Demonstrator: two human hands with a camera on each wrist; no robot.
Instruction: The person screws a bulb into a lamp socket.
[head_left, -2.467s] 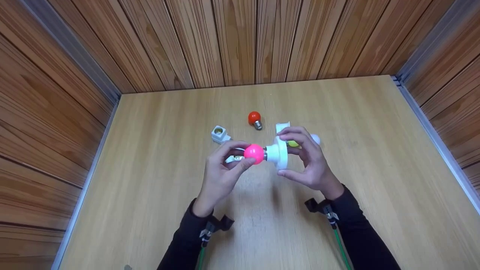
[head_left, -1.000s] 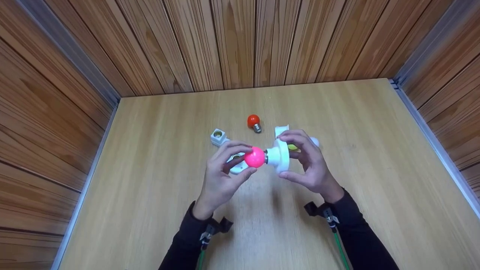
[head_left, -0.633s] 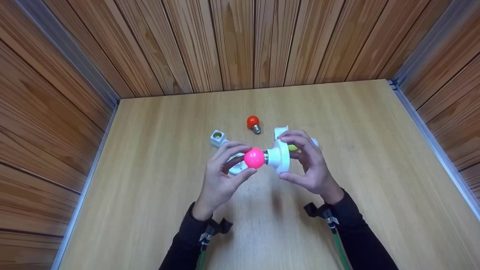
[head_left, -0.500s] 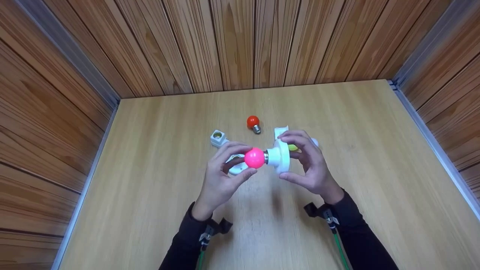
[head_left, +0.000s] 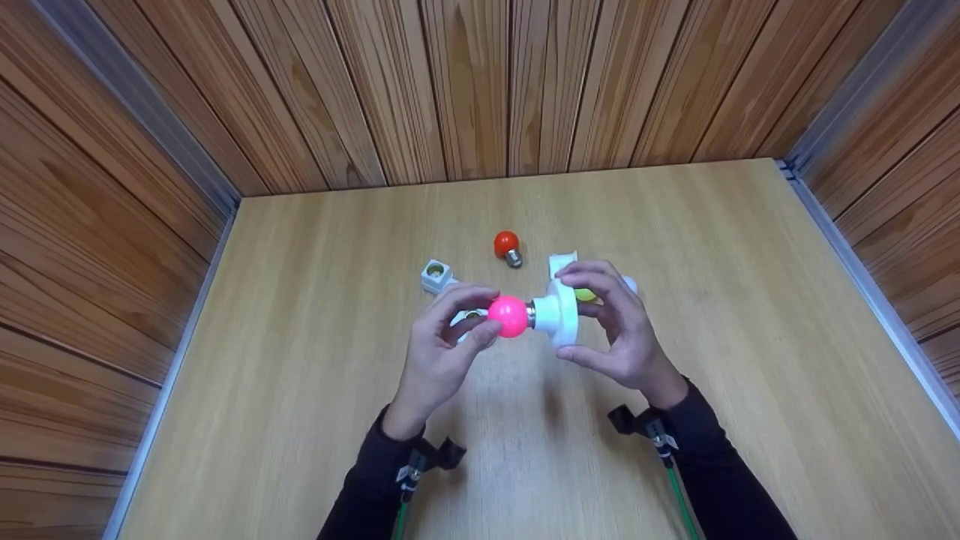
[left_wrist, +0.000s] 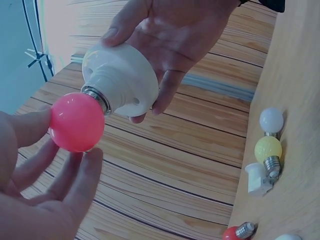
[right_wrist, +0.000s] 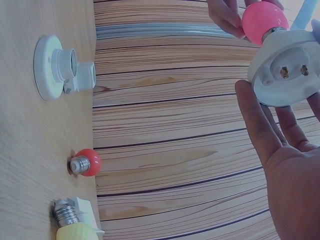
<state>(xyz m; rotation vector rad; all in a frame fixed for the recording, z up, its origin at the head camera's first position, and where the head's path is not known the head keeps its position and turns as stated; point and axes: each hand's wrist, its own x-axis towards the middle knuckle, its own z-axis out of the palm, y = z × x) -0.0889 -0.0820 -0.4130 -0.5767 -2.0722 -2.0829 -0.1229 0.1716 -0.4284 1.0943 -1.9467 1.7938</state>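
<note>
A pink light bulb is held sideways above the table, its metal base partly inside the neck of a round white lamp holder. My left hand pinches the bulb's globe between thumb and fingers. On the other side, my right hand grips the lamp holder by its wide rim. Two metal contacts show in the holder's underside in the right wrist view. A strip of the bulb's metal collar is visible between globe and socket in the left wrist view.
A red bulb lies farther back on the table. Behind my left hand are a square white socket and a round white lamp holder. Near my right hand lie a white socket piece, a yellow bulb and a white bulb.
My left thumb and fingers have shifted back on the pink bulb's globe over the last half second. My right hand keeps the lamp holder almost still.
</note>
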